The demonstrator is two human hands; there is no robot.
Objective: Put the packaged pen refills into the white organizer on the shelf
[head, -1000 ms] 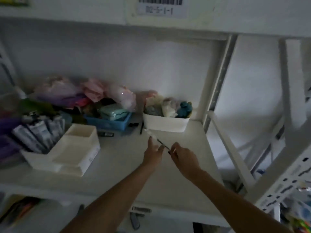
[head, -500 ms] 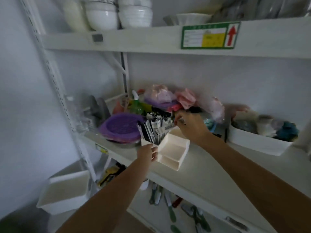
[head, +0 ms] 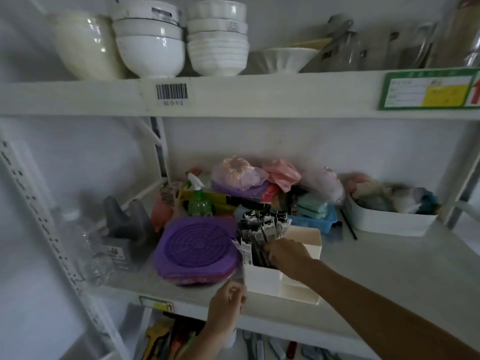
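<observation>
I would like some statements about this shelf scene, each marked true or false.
1. The right hand reaches into the white plastic organizer. True.
2. The black-and-white packaged pen refills lie flat on the shelf. False: they stand in the organizer.
3. The round purple ribbed lid sits right of the organizer. False: it sits on its left.
4. The left hand is near the organizer's front corner. True.

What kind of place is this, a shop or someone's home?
Probably a stockroom or warehouse: the white shelf carries a barcode label and a green location tag, with stacked bowls and mixed goods.
</observation>
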